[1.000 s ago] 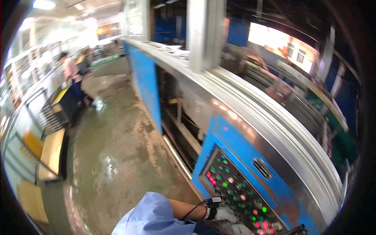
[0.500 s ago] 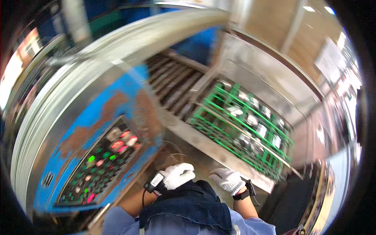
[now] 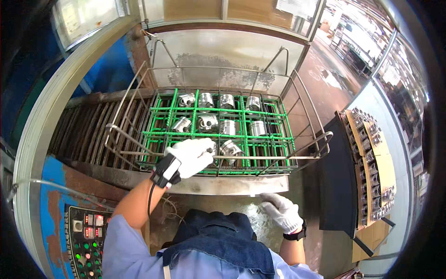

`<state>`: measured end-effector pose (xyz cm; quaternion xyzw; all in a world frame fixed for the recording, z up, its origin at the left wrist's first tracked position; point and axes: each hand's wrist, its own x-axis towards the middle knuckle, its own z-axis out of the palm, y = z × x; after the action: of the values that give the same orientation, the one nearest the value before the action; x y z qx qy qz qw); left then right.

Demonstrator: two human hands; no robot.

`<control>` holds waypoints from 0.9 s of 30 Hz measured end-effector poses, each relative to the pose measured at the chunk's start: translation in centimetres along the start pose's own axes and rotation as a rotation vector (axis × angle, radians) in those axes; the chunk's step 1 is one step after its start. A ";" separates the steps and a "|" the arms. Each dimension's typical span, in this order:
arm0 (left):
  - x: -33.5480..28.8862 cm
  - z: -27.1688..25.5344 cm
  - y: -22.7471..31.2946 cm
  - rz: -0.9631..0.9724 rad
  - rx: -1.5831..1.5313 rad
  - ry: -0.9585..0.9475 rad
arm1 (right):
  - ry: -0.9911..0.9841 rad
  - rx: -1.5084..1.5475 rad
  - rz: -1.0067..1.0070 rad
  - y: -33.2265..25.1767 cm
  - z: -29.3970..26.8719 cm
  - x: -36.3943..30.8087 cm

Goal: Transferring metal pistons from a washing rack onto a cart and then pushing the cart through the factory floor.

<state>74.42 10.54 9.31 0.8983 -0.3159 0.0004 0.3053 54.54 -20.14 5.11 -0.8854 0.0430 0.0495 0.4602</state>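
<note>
My left hand [image 3: 189, 157], in a white glove, reaches over the near edge of a green-coated wire rack [image 3: 197, 100]. Its fingers curl round a silvery metal piston [image 3: 212, 149], which the glove mostly covers. Just right of it a tilted piston [image 3: 230, 149] sits in the front row. Behind it, several more pistons stand or lean in the compartments, among them one leaning piston [image 3: 181, 124]. Low in front of the rack, my gloved right hand [image 3: 281, 213] holds nothing that shows, its fingers loosely stretched out.
A metal wire basket frame [image 3: 223, 69] surrounds the green rack, above a roller conveyor [image 3: 100, 128] running left. At the lower left is a blue control panel [image 3: 88, 237] with lit buttons. To the right, a rack [image 3: 371, 162] holds rows of pistons on cardboard.
My view has swung round so the green rack now lies straight ahead. My left hand has gone from close to my body out to the rack; my right hand stays low.
</note>
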 end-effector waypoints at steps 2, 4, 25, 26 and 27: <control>3.5 0.0 -0.9 -0.087 0.176 -0.223 | 0.146 -0.042 -0.079 -1.0 -1.5 1.0; 6.3 1.3 -3.1 -0.063 0.284 -0.365 | 0.270 -0.166 -0.207 -2.6 -2.4 3.3; 13.8 13.5 -14.6 0.242 0.309 -0.969 | -0.797 -1.331 -0.153 -2.4 9.7 34.2; 14.1 13.2 -14.8 0.218 0.304 -0.978 | -0.740 -1.376 -0.179 -2.1 10.2 34.1; 14.0 13.2 -14.8 0.195 0.291 -0.992 | -0.750 -1.371 -0.188 -1.7 10.4 33.9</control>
<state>91.50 4.49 -6.82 0.7901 -0.5014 -0.3525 -0.0101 87.81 -11.66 -3.75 -0.8959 -0.2303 0.3212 -0.2027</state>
